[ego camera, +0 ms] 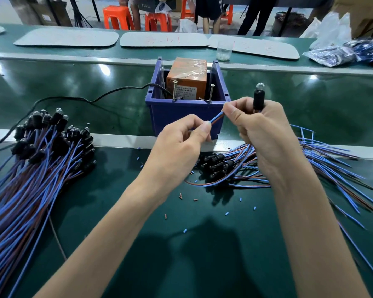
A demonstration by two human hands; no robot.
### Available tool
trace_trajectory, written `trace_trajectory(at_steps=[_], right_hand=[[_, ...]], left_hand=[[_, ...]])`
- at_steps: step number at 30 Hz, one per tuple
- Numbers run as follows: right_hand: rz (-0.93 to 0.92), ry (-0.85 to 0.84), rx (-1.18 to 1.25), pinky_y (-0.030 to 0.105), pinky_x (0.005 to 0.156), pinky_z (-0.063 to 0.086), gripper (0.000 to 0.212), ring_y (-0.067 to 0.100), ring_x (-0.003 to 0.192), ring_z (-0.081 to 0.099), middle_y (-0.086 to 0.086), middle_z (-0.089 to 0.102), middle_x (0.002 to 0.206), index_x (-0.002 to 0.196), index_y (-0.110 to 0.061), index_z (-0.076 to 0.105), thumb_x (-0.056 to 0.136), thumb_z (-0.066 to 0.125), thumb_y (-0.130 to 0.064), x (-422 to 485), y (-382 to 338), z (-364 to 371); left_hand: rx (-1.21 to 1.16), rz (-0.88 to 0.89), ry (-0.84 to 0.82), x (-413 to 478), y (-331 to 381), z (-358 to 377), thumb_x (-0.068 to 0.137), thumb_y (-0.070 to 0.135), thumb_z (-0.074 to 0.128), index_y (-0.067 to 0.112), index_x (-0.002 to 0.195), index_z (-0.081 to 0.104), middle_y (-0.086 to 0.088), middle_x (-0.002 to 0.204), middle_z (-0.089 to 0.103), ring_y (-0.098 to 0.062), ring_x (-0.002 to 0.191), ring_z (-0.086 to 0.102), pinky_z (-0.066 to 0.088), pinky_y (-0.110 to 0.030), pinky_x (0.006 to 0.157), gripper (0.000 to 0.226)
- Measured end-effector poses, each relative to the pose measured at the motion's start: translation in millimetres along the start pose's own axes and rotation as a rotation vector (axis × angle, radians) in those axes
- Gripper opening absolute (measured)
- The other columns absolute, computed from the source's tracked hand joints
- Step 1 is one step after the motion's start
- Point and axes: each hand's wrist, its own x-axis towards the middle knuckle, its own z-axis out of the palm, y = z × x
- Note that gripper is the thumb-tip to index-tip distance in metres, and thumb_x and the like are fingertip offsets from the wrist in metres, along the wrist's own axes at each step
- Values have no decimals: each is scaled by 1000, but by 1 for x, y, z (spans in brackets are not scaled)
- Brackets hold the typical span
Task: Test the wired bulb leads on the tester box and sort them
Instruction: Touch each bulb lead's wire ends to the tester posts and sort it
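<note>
The tester box (186,114) is a blue bin holding an orange unit (186,79), with two screws (174,90) standing up at its front rim. My right hand (265,130) grips one bulb lead, its black holder and clear bulb (259,94) sticking up above the fist. A short stretch of that lead's blue and brown wire (216,117) runs between both hands, just in front of the box. My left hand (181,143) pinches the wire's end between thumb and fingers.
A large pile of bulb leads (41,151) lies at the left, a smaller pile (230,166) under my right hand, its wires fanning right. A black cable (91,100) leaves the box leftwards. Cut insulation bits (181,195) dot the green mat. A plastic cup (224,50) and bags (336,52) sit behind.
</note>
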Motion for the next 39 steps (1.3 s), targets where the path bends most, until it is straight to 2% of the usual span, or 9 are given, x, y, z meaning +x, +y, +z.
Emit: trace_trajectory(at_steps=[6,10,12,16,21,28,39], right_hand=[[14,-16,-7,6,42,32,23,-3,38,42,-19,43,39,65,-18,62,88,66,-14,-1,-1,-1],[63,-86,5,12,40,23,18,3,41,25,-13,34,44,68,-16,66,86,69,-18,-2,-3,-6],[71,-105,20,13,39,21,18,5,41,23,-12,32,44,68,-17,65,86,69,-18,-2,-4,-7],[56,-130,18,12,39,22,17,2,40,25,-15,34,44,70,-17,64,86,69,-19,-3,-5,-7],[-10,-63,-32,6,44,32,21,-4,40,43,-20,44,40,68,-17,61,89,66,-16,-2,-3,-2],[13,-12,14,8,43,32,29,-2,37,36,-19,33,38,65,-17,55,92,61,-7,1,1,6],[77,-1,-19,12,47,27,32,-3,38,36,-19,38,38,64,-20,53,94,58,-12,1,13,25]], left_hand=[[12,-10,4,1,0,-3,99,23,50,21,65,52,13,47,29,-6,44,24,21,-16,41,34],[4,-10,-3,1,-1,-7,98,24,50,20,66,54,14,46,30,-5,45,24,21,-14,42,33],[-8,-15,-12,1,0,-8,98,24,50,21,66,55,14,46,30,-4,44,24,21,-14,41,33],[-35,-25,-15,2,1,-11,98,24,51,22,63,54,16,45,30,-3,43,23,21,-13,40,35],[-18,-13,-25,3,2,-10,98,22,51,21,63,54,16,45,31,-3,42,25,21,-12,40,34],[46,23,-16,3,4,-11,97,22,52,20,63,54,15,44,31,-3,43,26,22,-13,41,34],[121,-39,63,9,3,-27,96,23,54,20,61,58,13,39,31,-4,40,25,20,-16,41,36]])
